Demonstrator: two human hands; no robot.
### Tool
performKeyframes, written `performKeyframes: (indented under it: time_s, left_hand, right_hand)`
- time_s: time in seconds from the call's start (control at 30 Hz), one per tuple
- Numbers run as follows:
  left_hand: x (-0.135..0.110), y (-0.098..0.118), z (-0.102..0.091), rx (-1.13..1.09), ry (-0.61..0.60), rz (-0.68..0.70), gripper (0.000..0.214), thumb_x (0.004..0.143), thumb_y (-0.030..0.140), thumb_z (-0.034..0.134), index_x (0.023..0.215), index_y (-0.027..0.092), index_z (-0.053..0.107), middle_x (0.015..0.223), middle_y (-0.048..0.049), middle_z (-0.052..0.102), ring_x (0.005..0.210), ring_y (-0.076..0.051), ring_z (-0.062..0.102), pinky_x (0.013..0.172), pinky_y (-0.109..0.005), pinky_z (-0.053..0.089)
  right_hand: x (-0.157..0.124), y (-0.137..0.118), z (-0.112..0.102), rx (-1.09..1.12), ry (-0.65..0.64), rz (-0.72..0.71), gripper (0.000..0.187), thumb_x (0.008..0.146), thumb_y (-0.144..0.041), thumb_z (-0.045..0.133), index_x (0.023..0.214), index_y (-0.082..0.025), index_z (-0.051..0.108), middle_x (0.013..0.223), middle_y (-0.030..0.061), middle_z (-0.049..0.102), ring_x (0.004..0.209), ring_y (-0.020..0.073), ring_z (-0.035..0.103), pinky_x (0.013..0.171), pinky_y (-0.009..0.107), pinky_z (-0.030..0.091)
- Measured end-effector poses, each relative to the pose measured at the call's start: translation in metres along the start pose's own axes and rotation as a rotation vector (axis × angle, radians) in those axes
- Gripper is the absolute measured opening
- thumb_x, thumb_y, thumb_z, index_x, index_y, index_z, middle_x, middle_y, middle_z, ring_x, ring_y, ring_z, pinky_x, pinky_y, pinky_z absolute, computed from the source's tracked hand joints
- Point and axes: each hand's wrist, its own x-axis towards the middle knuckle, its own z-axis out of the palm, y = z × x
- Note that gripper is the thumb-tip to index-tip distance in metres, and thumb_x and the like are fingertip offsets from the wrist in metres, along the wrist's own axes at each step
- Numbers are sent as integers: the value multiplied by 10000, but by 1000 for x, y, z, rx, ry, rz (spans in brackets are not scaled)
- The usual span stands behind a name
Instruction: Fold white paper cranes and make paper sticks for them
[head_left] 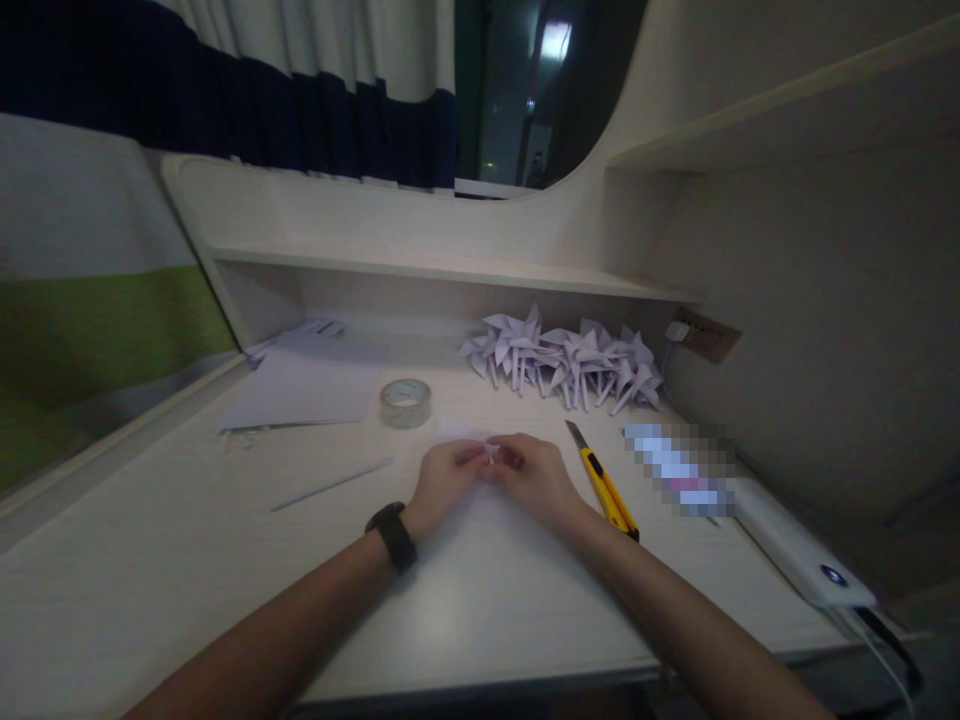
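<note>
My left hand point(446, 485) and my right hand point(540, 478) meet over the middle of the desk. Their fingertips pinch a small piece of white paper point(492, 453), mostly hidden by the fingers. Just behind the left hand stands a roll of clear tape point(405, 404). A thin white paper stick point(330, 485) lies to the left of that hand. To the right of my right hand is a yellow utility knife point(606, 488) with its blade out. Several white paper pinwheels point(577, 355) are heaped behind it, below the shelf.
A stack of white paper point(304, 385) lies at the back left, with small scraps at its front edge. A shelf point(450, 265) overhangs the desk's rear. On the right are a blurred-out phone-like object point(675, 470), a long white device point(799, 540) with cables, and a wall socket point(705, 335).
</note>
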Motion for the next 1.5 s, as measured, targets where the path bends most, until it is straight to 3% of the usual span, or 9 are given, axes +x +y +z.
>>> performKeyframes:
  time_s: [0.13,0.3,0.7,1.37,1.5]
  left_hand:
    - [0,3,1,17,-21,6,161,753,248,608,732,141,727,735,-63,721,692,-203,651,657,-282,490]
    - [-2,10,1,37,-15,22,180,760,245,595,706,139,730,688,-57,712,673,-196,638,614,-261,462]
    - [-2,10,0,132,18,-39,187,766,259,600,740,142,743,725,-67,732,686,-199,665,607,-256,473]
    - [-4,11,-1,145,15,27,157,781,266,650,804,172,773,782,-45,755,740,-207,691,660,-264,480]
    - [-4,10,1,129,-30,32,173,783,313,666,828,186,775,800,-42,757,737,-207,692,647,-261,482]
  right_hand:
    - [3,7,0,110,-4,-19,400,716,-246,753,1105,-207,668,1018,64,656,702,129,583,703,261,474]
    - [6,13,-1,201,-97,-10,296,734,-301,746,1006,-191,714,886,48,688,676,128,580,640,239,454]
    - [6,16,2,270,-42,-64,275,725,-340,758,962,-204,733,862,51,698,631,122,565,581,240,445]
    - [11,25,-2,421,-88,35,267,671,-359,790,883,-201,751,813,37,665,629,114,523,580,244,413]
    - [11,25,-2,430,-87,62,233,697,-338,770,880,-195,750,814,42,672,644,122,540,586,248,416]
